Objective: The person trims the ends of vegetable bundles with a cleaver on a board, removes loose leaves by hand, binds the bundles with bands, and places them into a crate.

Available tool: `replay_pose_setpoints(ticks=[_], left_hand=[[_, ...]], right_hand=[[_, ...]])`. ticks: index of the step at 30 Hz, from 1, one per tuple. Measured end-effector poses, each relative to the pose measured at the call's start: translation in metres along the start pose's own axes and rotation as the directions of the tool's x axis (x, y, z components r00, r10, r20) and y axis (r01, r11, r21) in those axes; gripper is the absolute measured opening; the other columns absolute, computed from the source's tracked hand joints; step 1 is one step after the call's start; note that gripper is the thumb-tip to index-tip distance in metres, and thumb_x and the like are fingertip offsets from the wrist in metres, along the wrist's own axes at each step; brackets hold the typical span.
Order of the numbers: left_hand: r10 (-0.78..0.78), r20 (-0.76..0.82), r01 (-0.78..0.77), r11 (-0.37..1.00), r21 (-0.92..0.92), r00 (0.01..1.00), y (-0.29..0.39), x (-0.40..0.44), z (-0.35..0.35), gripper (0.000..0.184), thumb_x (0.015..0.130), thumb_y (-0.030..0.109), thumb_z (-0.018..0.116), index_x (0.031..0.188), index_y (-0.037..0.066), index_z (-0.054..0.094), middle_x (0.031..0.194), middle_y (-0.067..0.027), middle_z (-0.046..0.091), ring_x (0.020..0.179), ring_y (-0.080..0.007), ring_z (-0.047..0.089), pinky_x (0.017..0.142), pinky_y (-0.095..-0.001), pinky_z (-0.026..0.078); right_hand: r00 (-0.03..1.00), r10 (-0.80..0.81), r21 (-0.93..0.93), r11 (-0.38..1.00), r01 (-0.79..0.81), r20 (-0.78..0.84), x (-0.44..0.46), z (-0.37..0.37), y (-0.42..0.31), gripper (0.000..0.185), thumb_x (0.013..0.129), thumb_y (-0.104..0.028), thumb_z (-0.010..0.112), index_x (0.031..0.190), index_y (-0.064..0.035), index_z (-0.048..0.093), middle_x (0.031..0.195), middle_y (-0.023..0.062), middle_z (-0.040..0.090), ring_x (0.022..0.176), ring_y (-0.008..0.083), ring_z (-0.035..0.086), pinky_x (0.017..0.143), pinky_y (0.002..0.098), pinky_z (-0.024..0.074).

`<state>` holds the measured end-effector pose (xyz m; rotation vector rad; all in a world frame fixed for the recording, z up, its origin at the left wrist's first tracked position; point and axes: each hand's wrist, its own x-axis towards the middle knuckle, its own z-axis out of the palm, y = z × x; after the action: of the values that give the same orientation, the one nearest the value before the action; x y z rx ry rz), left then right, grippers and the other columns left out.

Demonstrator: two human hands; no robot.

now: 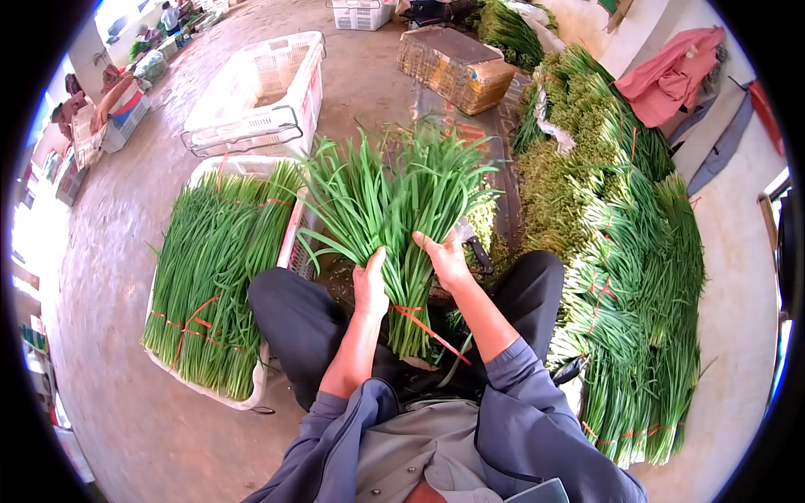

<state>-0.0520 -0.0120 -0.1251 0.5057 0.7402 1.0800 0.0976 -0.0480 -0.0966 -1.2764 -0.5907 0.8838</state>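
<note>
A bunch of green garlic chives [401,210] stands upright between my knees, its leaves fanned out at the top. My left hand [370,285] is wrapped round its left side, thumb up. My right hand [444,260] grips the right side a little higher. Below my hands a red tie [407,311] circles the stems, with a loose end trailing to the lower right. The cut stem ends point toward my lap. Close to my right hand lies a dark-handled tool [480,255], mostly hidden, possibly a knife.
On my left, a white crate [256,394] holds tied chive bundles; another white crate [312,101] stands beyond it. A taped box [457,67] sits ahead. Long piles of chives [662,293] line the right side by the wall, near a pink garment [671,75].
</note>
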Motion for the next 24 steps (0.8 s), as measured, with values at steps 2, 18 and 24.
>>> replay_pose_setpoints(ticks=[2, 18, 24], left_hand=[[-0.017, 0.011, 0.017, 0.999, -0.035, 1.0, 0.001, 0.0, 0.001, 0.037, 0.096, 0.015, 0.067, 0.129, -0.001, 0.062, 0.122, -0.0077, 0.068, 0.106, -0.0191, 0.066, 0.095, -0.036, 0.052], [0.014, 0.067, -0.014, 1.0, 0.001, 0.998, 0.0, 0.002, -0.002, 0.036, 0.1, 0.013, 0.064, 0.133, 0.0, 0.059, 0.128, -0.0087, 0.066, 0.114, -0.0219, 0.065, 0.1, -0.0395, 0.052], [-0.007, 0.113, 0.007, 1.0, 0.003, 0.994, 0.004, -0.008, 0.009, 0.036, 0.1, 0.012, 0.064, 0.132, -0.004, 0.058, 0.13, -0.0112, 0.064, 0.112, -0.0185, 0.063, 0.099, -0.0343, 0.05]], right_hand=[[1.0, -0.01, -0.003, 1.0, 0.01, 0.021, 0.002, 0.0, -0.002, 0.053, 0.092, -0.003, 0.074, 0.139, -0.0048, 0.05, 0.121, 0.0064, 0.067, 0.107, 0.0158, 0.063, 0.094, 0.0322, 0.0514], [0.922, -0.368, -0.598, 0.715, 0.363, 0.119, -0.009, -0.014, -0.027, 0.031, 0.093, -0.013, 0.073, 0.121, -0.0007, 0.067, 0.102, 0.0108, 0.07, 0.083, 0.0157, 0.066, 0.076, 0.033, 0.0562], [0.83, -0.357, -0.665, 0.496, 0.558, 0.429, -0.021, 0.045, -0.056, 0.02, 0.088, -0.017, 0.074, 0.103, -0.0045, 0.072, 0.095, 0.0128, 0.068, 0.084, 0.0322, 0.069, 0.078, 0.0419, 0.0558]])
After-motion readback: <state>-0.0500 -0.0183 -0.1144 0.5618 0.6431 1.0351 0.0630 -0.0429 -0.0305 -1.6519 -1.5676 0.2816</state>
